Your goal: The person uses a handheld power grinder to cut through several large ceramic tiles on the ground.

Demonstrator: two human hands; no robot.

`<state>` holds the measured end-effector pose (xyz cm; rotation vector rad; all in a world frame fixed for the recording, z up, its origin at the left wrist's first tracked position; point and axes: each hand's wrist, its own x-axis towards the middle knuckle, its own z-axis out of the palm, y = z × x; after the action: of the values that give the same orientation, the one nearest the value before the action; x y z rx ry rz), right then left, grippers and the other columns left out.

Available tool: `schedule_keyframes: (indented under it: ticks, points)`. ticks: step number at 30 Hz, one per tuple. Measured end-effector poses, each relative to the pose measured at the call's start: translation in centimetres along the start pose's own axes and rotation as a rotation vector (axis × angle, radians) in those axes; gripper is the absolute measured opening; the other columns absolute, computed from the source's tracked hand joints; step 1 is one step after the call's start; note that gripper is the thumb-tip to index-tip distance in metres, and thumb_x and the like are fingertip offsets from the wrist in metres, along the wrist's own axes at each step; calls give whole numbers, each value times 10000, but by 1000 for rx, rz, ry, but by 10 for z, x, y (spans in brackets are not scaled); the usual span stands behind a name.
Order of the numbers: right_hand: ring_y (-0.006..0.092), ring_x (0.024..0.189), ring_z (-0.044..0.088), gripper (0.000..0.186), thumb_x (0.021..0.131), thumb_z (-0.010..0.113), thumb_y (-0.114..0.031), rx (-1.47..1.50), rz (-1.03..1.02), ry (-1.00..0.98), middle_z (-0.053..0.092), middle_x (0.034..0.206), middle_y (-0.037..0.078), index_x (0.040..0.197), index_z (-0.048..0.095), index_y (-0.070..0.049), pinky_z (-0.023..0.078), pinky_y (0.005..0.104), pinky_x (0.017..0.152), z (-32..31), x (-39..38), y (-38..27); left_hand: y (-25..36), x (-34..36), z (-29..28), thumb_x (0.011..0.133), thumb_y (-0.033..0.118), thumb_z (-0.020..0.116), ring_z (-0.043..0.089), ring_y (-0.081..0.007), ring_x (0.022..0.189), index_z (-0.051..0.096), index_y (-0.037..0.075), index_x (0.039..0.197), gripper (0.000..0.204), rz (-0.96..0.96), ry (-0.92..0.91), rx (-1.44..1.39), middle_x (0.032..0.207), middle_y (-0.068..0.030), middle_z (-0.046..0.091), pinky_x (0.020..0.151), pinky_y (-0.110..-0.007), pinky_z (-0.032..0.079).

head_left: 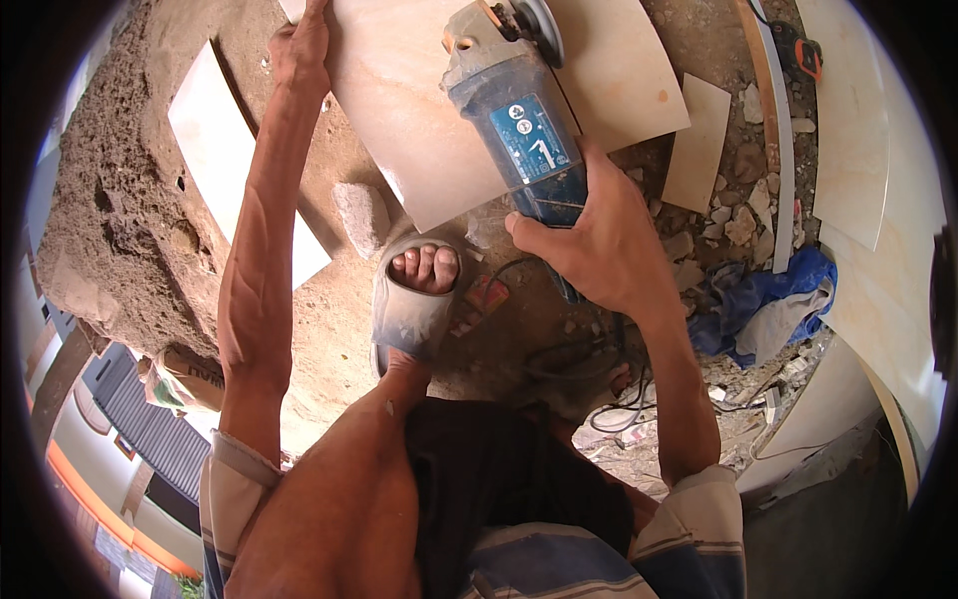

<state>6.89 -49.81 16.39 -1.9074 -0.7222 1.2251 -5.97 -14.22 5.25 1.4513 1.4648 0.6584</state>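
Note:
My right hand (604, 235) is closed round the rear body of a blue angle grinder (524, 135). The grinder's disc (539, 30) points away from me, over a large cream tile (399, 110). A dark straight line crosses the tile next to the grinder; whether it is a cut or a joint between two pieces I cannot tell. At the tile's far left edge is my left hand (301, 50), its fingers bent against that edge and partly hidden at the top of the view. My sandalled foot (419, 290) stands just short of the tile's near corner.
Left lies a narrow tile strip (235, 160) beside a sand heap (120, 190). A stone (361, 220) sits near my foot. At right are a small tile offcut (697, 140), rubble, a long straight bar (783, 150), a blue cloth (768, 304) and larger tiles (848, 120). A cable (634, 399) trails below.

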Motion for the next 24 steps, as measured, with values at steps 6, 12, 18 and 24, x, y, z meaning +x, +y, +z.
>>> schedule_keyframes:
  ticks: [6,12,18,24]
  points:
    - [402,956,754,675,789,831,-282,86,6,-6,742,1056,248,1320,575,46,578,475,893,-3,-17,6,4,-5,1,984,586,695,583,-306,1327,598,-114,1431,836,-5,-34,13,1441,-218,628,1125,-411,473]
    - [391,948,761,711,792,834,-296,38,11,-19,743,1061,254,1350,555,44,585,473,877,-2,-10,6,-6,14,-5,1048,563,602,487,-283,1446,601,-3,1508,730,-72,-3,-67,1568,-169,555,1214,-396,381]
    - [305,926,719,665,797,861,-279,62,34,-18,721,1048,197,1311,580,36,568,429,874,-3,-18,5,2,3,-2,1063,552,592,495,-272,1436,606,19,1508,695,-10,-104,15,1558,-148,569,1203,-400,382]
    - [240,905,687,623,793,872,-249,96,63,-27,704,1034,144,1284,605,26,560,393,872,-5,-26,2,4,0,0,1038,546,653,579,-272,1344,638,-11,1443,689,-86,-62,-22,1461,-145,648,1123,-418,456]
